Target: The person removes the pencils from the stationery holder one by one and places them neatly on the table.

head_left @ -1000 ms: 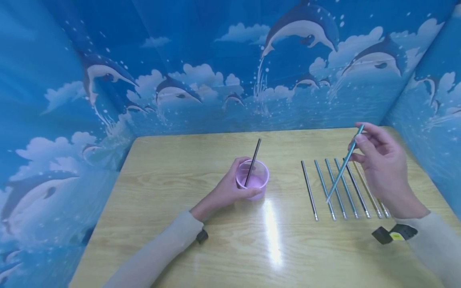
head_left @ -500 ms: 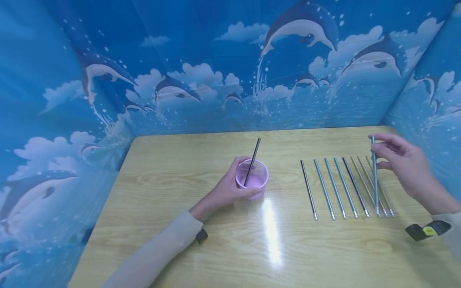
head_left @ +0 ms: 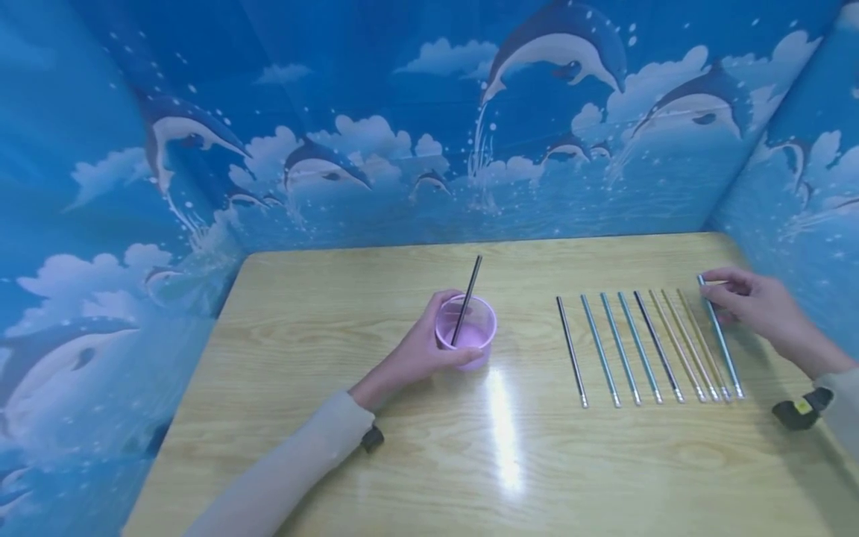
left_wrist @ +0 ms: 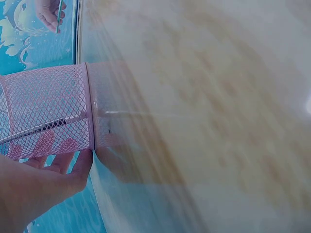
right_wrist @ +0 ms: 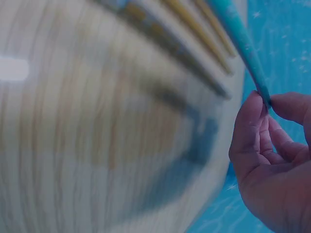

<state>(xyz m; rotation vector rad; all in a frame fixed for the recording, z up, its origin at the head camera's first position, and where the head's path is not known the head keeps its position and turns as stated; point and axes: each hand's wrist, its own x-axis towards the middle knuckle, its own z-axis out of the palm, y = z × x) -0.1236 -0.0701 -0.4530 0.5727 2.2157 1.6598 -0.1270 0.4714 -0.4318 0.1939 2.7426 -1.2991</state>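
My left hand [head_left: 424, 349] grips a pink mesh pencil cup [head_left: 478, 358] from its left side, thumb along the near side. A single black pencil [head_left: 468, 294] leans in the cup; the left wrist view shows it through the mesh [left_wrist: 48, 107]. At the right, my right hand [head_left: 765, 309] pinches the far end of a teal pencil [head_left: 721, 339] between thumb and fingers. Its eraser end is low at the table, at the right end of the row of pencils. In the right wrist view the teal pencil [right_wrist: 245, 51] slants up from the fingertips.
Left of the held pencil lie a black pencil [head_left: 570, 350], several teal ones [head_left: 600, 349], a dark blue one [head_left: 659, 347] and several gold ones [head_left: 690, 347], roughly parallel. The wooden table [head_left: 322, 321] meets a dolphin-print backdrop [head_left: 376, 201] behind and at the sides.
My right hand has carried the teal pencil rightward from above the row, past the gold pencils, and lowered it to the row's right end. The left hand stays on the cup.
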